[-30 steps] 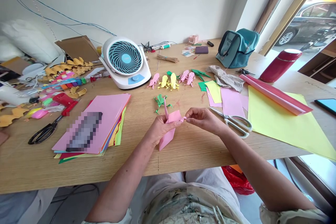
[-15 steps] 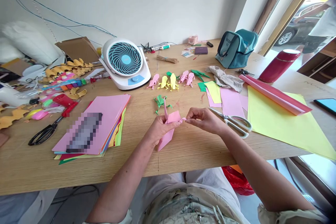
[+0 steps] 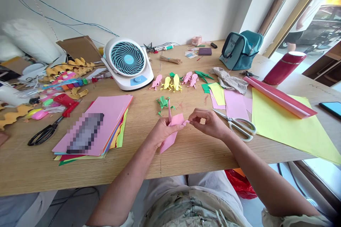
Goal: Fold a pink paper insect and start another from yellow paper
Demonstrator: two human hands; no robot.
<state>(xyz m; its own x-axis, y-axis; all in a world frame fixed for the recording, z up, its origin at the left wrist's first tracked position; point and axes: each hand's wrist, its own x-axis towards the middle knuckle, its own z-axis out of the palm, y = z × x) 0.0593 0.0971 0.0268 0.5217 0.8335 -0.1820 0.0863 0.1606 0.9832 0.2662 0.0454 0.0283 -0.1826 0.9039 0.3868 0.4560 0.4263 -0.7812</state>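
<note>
A folded pink paper (image 3: 169, 142) is held low over the wooden table, near its front edge. My left hand (image 3: 165, 129) grips it with thumb and fingers, and a narrow pink flap stands up beside the fingers. At the paper's right end, my right hand (image 3: 204, 120) pinches a small pink tip between thumb and forefinger. Just behind the paper lies a green paper frog (image 3: 163, 103). Farther back stand yellow paper figures (image 3: 176, 83), pink paper figures (image 3: 194, 79) and green ones in a row.
Left are a paper stack (image 3: 112, 113), black-handled scissors (image 3: 44, 134) and a fan (image 3: 128, 60). Right are white-handled scissors (image 3: 243, 127), yellow sheets (image 3: 287, 124), a pink roll (image 3: 279, 97), a red bottle (image 3: 285, 67) and a teal bag (image 3: 241, 51). A person is outside the window.
My right hand has shifted very slightly at the pinched tip, while both hands keep their hold on the paper. Outside the window, the person has moved left.
</note>
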